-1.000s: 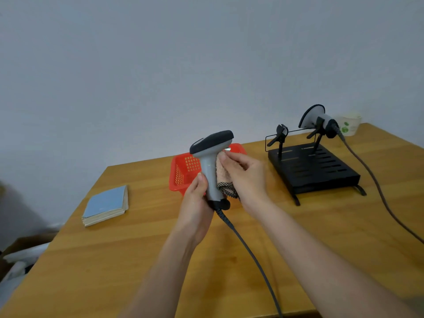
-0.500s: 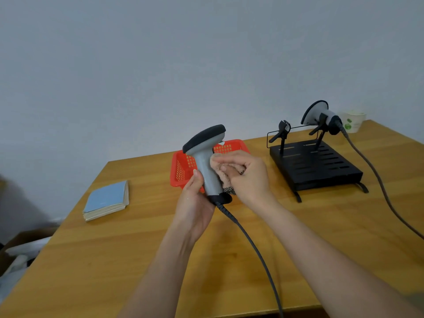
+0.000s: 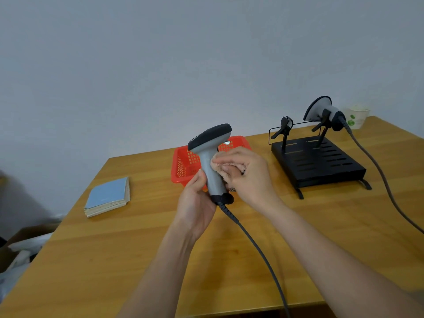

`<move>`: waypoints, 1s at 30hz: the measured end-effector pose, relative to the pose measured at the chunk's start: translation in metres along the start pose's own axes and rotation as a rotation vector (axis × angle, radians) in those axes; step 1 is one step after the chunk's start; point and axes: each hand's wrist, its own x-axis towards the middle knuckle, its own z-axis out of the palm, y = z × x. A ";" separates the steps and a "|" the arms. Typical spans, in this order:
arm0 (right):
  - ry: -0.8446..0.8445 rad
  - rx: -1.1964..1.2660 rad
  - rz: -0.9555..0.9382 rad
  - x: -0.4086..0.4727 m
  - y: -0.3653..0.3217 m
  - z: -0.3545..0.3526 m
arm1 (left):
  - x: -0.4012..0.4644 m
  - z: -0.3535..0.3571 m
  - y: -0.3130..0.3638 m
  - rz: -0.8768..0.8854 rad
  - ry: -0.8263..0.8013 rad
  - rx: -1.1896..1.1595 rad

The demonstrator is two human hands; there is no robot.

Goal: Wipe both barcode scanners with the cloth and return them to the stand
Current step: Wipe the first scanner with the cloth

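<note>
Nearest the camera, two bare forearms are reaching out over the yellow-brown wooden tabletop (image 3: 110, 253); the left hand (image 3: 195, 203) is gripping the lower handle of the grey pistol-shaped barcode scanner with the dark head (image 3: 212, 157), holding it upright above the tabletop; the right hand (image 3: 247, 173) is curling round a bunched pinkish cloth (image 3: 221, 167) and pressing it against the side of that handle; the scanner's dark grey cable (image 3: 259, 249) is trailing from its base down toward the near edge.

The risk from here, as I judge it, is lying in that cable; it is hanging across the working space, and a forearm catching it could be tugging the scanner out of the left hand's grip; rubbing hard near the base could also be twisting the handle loose, since the hand is holding only its lower end.

Just behind the hands, the red perforated plastic basket (image 3: 181, 166) is sitting on the tabletop; what is in it I cannot tell, the hands hiding most of its inside. To the left, a worn blue-covered booklet (image 3: 107, 196) is lying flat.

Farther right, the black slotted metal stand (image 3: 321, 161) is carrying the second grey scanner (image 3: 321, 110) on its right cradle; its left cradle (image 3: 284, 126) is waiting free. Beyond, a white paper cup with green print (image 3: 356, 115) is standing near the far edge, its contents unreadable.
</note>
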 end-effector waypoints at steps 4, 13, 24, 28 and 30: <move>0.103 -0.019 -0.003 0.007 -0.001 -0.004 | -0.001 -0.001 0.001 -0.023 0.005 -0.010; 0.001 -0.066 -0.049 0.002 0.002 0.000 | -0.004 0.001 0.003 0.027 -0.051 0.067; 0.036 -0.172 -0.103 0.006 -0.003 0.001 | 0.001 0.004 0.001 0.050 -0.039 0.104; -0.064 -0.180 -0.145 0.003 -0.001 -0.002 | -0.001 0.000 0.002 0.036 -0.039 0.072; -0.027 -0.119 -0.115 0.005 -0.004 -0.003 | -0.001 -0.001 0.003 0.025 -0.031 0.060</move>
